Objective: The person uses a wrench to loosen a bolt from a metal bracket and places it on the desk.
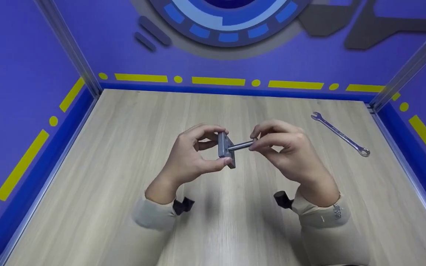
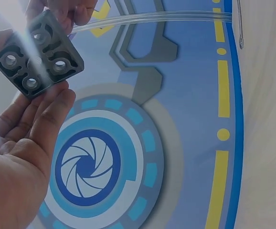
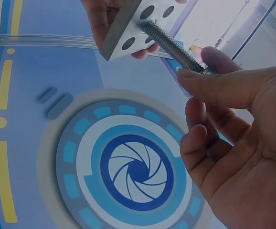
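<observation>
My left hand (image 1: 190, 157) grips a square grey metal plate (image 1: 222, 145) by its edges, thumb below and fingers above. The left wrist view shows the plate's ribbed face (image 2: 45, 64) with round holes near its corners. From the middle of the flatter face, seen in the right wrist view, a threaded rod (image 3: 174, 46) sticks out. My right hand (image 1: 290, 149) pinches the rod's free end between thumb and fingertips, hiding that end. Both hands hold the joined pieces above the table.
A combination wrench (image 1: 340, 135) lies at the right on the wooden table (image 1: 131, 122). Blue printed walls (image 1: 235, 66) with metal corner posts enclose the back and both sides. A dark wrist camera (image 1: 282, 199) protrudes by the right sleeve.
</observation>
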`<state>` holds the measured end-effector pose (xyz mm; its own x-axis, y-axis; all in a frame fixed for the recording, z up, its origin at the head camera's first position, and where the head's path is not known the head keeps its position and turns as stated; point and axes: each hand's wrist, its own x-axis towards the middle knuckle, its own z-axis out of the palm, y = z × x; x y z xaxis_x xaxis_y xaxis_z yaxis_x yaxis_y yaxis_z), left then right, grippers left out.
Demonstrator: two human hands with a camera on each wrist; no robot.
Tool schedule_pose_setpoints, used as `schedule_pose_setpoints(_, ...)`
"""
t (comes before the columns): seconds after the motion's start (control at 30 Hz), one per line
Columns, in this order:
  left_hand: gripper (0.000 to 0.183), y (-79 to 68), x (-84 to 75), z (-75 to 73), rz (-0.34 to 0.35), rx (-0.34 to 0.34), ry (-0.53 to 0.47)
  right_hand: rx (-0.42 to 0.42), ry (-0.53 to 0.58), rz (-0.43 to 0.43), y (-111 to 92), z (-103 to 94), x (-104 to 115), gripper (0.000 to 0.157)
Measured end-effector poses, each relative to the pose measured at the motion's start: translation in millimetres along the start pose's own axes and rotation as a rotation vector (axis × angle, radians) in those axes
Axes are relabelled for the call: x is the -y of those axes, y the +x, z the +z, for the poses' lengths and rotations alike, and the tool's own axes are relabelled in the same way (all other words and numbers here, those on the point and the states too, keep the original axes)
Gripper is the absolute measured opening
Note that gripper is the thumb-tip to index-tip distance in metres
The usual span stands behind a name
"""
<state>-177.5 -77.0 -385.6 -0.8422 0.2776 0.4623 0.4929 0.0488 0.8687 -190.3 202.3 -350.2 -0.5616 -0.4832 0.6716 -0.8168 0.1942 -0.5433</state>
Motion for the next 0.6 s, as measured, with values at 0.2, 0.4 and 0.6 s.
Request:
schedule_pose_setpoints(0.2, 0.059, 0.2, -2.7, -0.9, 0.0, 0.001, -0.007, 0.029, -0.03, 0.221, -3.6, -5.6, 6.5, 0.046)
schedule_pose_setpoints(0.4, 0.059, -1.2, -4.2, -0.1, 0.025, 0.014, 0.004, -0.001, -0.063, 0.504, -0.3, 2.5, 7.9, 0.04)
schedule_pose_setpoints(0.6, 0.059, -2.6, -6.4, 0.6, 0.04, 0.027, 0.047, 0.06, -0.054, 0.579, 1.9, 6.8, 7.9, 0.058)
